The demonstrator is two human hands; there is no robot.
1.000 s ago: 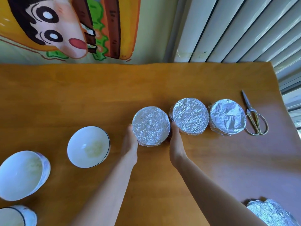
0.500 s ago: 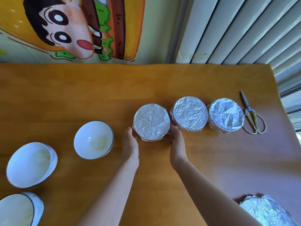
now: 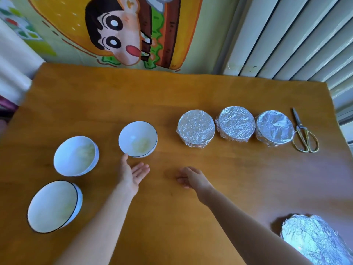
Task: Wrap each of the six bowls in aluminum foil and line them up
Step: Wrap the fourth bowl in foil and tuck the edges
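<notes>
- My left hand (image 3: 133,175) lies palm up with the fingers straight and spread wide, holding nothing. The thumb tip reaches the near left edge of the first bare bowl (image 3: 138,139), and I cannot tell whether it actually touches.
- My right hand (image 3: 193,178) is palm down just above the table (image 3: 172,96), its fingers loosely curled and narrow, gripping nothing. It is near the left hand, with bare wood between them.
- The first bare bowl stands upright just beyond the left hand, white inside with a dark rim line and a faint yellowish smear at the bottom.
- To its left and nearer me is the second bare bowl (image 3: 76,155), and nearer again the third bare bowl (image 3: 54,206). The three are apart from one another.
- Right of the first bare bowl, across a gap, three bowls form a row: the left wrapped bowl (image 3: 195,129), the middle wrapped bowl (image 3: 236,123) and the right wrapped bowl (image 3: 274,128). All three are covered in crinkled foil and sit side by side, almost touching.
- The scissors (image 3: 303,132) lie just right of that row, blades pointing to the far edge.
- A foil heap (image 3: 313,238) sits at the near right corner, partly cut off by the frame.
- Beyond the table I see a cartoon poster (image 3: 118,35) on the left and ribbed white panels (image 3: 296,35) on the right.
</notes>
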